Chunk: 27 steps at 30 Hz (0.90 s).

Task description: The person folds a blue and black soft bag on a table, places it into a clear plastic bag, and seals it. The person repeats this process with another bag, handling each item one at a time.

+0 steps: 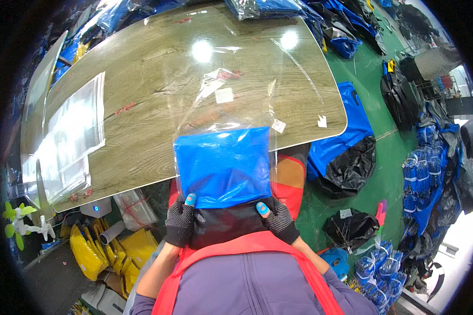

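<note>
A folded blue and black bag [223,163] lies at the table's near edge, its blue part inside a clear plastic bag [194,113] that stretches flat over the tabletop. My left hand [181,223], in a black dotted glove, grips the near left corner of the folded bag. At the near right corner, my right hand [279,218] holds it in a matching glove. Both thumbs have blue tips and press on top; the other fingers are mostly hidden beneath. The bag's black lower part sits between my hands, close to my body.
The wood-grain table [147,105] bears a stack of clear plastic bags [76,131] on its left and small paper scraps. A small green-bladed fan [18,226] stands at the left. Yellow bags [89,254] lie lower left. Blue and black bags [347,152] cover parts of the green floor.
</note>
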Tool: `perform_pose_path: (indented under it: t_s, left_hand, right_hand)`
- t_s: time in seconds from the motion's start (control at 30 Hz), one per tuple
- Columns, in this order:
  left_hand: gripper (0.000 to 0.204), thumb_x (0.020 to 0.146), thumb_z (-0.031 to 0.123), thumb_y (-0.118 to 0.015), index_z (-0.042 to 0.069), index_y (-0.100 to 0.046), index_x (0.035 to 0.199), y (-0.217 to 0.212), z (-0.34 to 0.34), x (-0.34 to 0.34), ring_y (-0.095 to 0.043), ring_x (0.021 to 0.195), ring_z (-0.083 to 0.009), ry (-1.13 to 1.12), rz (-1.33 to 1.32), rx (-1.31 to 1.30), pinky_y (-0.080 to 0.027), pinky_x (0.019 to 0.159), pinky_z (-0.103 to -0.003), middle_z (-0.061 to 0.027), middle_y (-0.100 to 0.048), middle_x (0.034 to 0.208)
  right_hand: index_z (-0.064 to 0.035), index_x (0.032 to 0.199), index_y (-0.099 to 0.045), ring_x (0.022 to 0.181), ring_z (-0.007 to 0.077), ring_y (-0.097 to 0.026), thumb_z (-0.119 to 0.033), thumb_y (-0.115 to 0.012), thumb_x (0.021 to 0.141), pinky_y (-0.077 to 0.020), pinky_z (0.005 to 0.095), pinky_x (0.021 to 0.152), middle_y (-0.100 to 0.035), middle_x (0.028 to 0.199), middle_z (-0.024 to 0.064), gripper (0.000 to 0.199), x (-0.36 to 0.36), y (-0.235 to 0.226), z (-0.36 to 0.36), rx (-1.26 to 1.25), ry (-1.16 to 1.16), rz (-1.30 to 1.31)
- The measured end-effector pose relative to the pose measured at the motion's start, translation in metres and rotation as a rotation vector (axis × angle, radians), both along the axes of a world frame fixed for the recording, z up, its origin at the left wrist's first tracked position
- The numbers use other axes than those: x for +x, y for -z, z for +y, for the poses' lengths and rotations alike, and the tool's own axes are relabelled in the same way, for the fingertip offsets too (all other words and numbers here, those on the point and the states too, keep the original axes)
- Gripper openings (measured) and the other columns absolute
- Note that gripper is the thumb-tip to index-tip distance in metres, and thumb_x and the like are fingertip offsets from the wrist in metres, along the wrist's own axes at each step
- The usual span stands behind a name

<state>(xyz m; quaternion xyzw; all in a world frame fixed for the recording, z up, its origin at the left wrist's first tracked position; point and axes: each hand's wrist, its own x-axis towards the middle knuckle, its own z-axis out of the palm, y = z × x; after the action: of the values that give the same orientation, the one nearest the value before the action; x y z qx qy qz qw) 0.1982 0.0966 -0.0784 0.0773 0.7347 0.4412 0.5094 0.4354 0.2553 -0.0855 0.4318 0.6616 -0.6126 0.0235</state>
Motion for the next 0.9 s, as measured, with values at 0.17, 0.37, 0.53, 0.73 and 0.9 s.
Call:
perform_pose_path:
  t_s: [0.17,0.37,0.53,0.73,0.9]
  left_hand:
    - [0.074,0.083,0.034,-0.073,0.002,-0.038,0.139,0.024,-0.022,0.013,-0.057,0.099,-0.0143,0.148,0.048,0.373,-0.047,0.087,-0.03,-0.0079,-0.062,0.113]
    - [0.05,0.085,0.03,-0.071,0.002,-0.056,0.124,0.019,-0.01,0.024,-0.056,0.098,-0.0128,0.066,-0.12,0.061,-0.047,0.085,-0.03,-0.0051,-0.064,0.109]
    - [0.065,0.093,0.052,-0.049,0.003,-0.045,0.135,-0.021,0.017,-0.038,-0.057,0.111,-0.0224,0.187,-0.025,0.266,-0.046,0.095,-0.036,-0.0137,-0.059,0.124]
    - [0.054,0.091,0.038,-0.064,0.001,-0.053,0.128,-0.001,0.07,-0.074,-0.061,0.098,-0.0199,-0.168,-0.306,0.588,-0.049,0.089,-0.033,-0.011,-0.063,0.11]
    - [0.056,0.086,0.028,-0.069,0.004,-0.049,0.133,-0.002,0.076,-0.074,-0.058,0.104,-0.0199,-0.232,-0.212,0.608,-0.049,0.089,-0.033,-0.0125,-0.057,0.122]
  right_hand:
    - [-0.0009,0.12,-0.057,0.102,0.0212,-0.06,-0.036,-0.064,0.091,-0.0485,0.0356,0.085,-0.063,0.114,0.0095,0.046,0.003,0.019,-0.011,-0.109,0.329,0.264]
    - [-0.0023,0.128,-0.051,0.107,0.0205,-0.059,-0.028,-0.076,0.082,-0.0481,0.035,0.093,-0.062,0.118,0.0104,0.059,0.001,0.013,0.001,-0.295,0.217,0.318]
    - [-0.0028,0.127,-0.053,0.106,0.0201,-0.06,-0.027,-0.076,0.082,-0.0481,0.0346,0.093,-0.064,0.117,0.0103,0.056,-0.008,-0.018,0.015,-0.293,0.08,0.325]
    - [-0.0019,0.127,-0.054,0.105,0.0209,-0.063,-0.031,-0.076,0.081,-0.0491,0.034,0.092,-0.066,0.114,0.0152,0.058,-0.009,-0.052,0.021,-0.196,-0.256,0.178]
    - [-0.0027,0.124,-0.057,0.103,0.02,-0.064,-0.03,-0.074,0.083,-0.0507,0.0334,0.089,-0.067,0.112,0.0145,0.052,-0.011,-0.033,0.022,-0.253,-0.281,0.254]
